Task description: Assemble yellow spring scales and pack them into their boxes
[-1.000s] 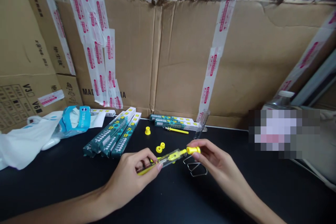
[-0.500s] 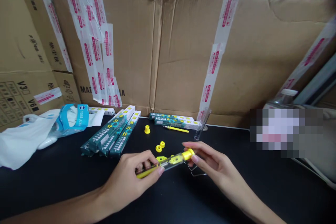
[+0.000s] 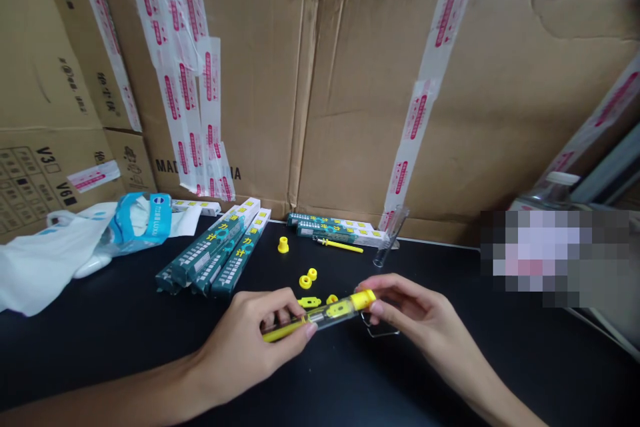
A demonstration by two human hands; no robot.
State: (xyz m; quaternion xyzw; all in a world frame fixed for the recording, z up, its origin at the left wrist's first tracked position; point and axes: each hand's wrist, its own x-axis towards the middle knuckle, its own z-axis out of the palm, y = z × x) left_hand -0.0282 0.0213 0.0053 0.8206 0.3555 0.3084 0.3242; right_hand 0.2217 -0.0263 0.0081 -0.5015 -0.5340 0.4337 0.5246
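Note:
A clear spring scale tube (image 3: 323, 318) lies slantwise across the middle, its right end a little higher. Inside it show a yellow rod (image 3: 283, 331), a metal part and a small yellow plate (image 3: 340, 309). My left hand (image 3: 250, 330) is closed round the tube's left part, thumb in front. A yellow cap (image 3: 361, 300) sits at the tube's right end, pinched between the thumb and fingers of my right hand (image 3: 413, 310). Bent metal wire (image 3: 383, 332) shows below the cap; what it joins is hidden. Behind the tube lie another yellow plate (image 3: 309, 302) and a yellow cap (image 3: 332, 299).
Beyond my hands are yellow rings (image 3: 305, 281), a yellow cap (image 3: 283, 245), a yellow rod with a metal hook (image 3: 343, 246) and a clear tube (image 3: 390, 240). Green boxes (image 3: 215, 250) and a tissue pack (image 3: 143, 221) stand left. A bottle (image 3: 556, 190) stands right; cardboard (image 3: 350, 113) walls the back.
The view has shifted slightly. The tube lies a little flatter, its capped end somewhat lower and further right. Both hands keep their grips.

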